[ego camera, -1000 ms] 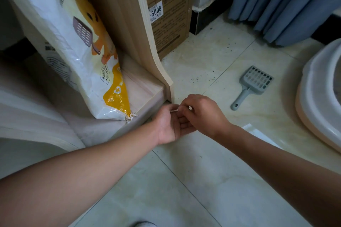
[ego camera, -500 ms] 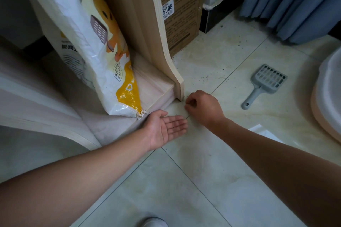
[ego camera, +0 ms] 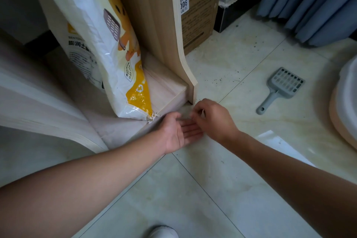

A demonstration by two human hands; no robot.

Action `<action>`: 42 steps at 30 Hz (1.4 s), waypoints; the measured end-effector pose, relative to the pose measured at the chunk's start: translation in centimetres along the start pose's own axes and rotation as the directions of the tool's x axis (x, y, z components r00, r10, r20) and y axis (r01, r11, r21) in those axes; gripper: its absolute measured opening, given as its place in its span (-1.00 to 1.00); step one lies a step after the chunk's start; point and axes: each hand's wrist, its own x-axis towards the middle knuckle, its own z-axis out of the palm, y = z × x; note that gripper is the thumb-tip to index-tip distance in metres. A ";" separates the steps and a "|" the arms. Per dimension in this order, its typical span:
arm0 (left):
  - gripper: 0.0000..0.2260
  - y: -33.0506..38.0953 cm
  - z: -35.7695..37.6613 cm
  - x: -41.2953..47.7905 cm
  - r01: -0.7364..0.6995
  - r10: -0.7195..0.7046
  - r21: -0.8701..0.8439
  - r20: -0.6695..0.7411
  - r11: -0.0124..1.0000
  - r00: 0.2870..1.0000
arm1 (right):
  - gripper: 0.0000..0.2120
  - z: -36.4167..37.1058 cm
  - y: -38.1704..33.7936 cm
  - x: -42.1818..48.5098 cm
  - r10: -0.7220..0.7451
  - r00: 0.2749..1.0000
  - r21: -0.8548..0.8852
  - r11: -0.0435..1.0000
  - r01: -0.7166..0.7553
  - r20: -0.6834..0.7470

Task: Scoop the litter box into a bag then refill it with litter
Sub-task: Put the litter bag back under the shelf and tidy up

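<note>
I read the left hand (ego camera: 177,131) as palm up, fingers straight, low over the glossy tile floor (ego camera: 193,189). The right hand (ego camera: 214,120) sits just over those fingers, its fingertips curled and bunched; I cannot tell whether they pinch anything. The crinkled plastic litter bag (ego camera: 108,60) stands on a pale wooden ledge (ego camera: 166,85), its corner just left of the left hand. The grey slotted litter scoop (ego camera: 280,87) lies flat, well right of the right hand, with the rounded litter box (ego camera: 345,102) beyond it.
</note>
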 end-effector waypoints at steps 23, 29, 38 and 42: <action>-0.55 0.7 -3.0 -1.3 0.136 -0.138 0.164 0.003 0.977 0.990 | -0.92 3.1 0.0 2.1 -0.028 0.999 -0.230 0.973 0.032 0.022; -0.55 0.5 -2.4 -1.3 0.104 -0.105 0.129 0.000 0.986 0.995 | -0.94 2.6 0.9 1.7 -0.087 0.995 -0.362 0.927 0.097 0.043; -0.56 1.0 1.3 -0.3 0.036 -0.039 0.055 0.060 0.998 0.997 | -0.94 -2.9 1.3 -1.3 0.059 0.994 0.009 0.998 -0.060 0.087; -0.59 0.4 3.4 0.0 0.015 -0.023 0.075 0.103 0.997 0.994 | -0.93 -4.2 0.3 -1.6 0.035 0.995 0.052 0.998 -0.040 0.095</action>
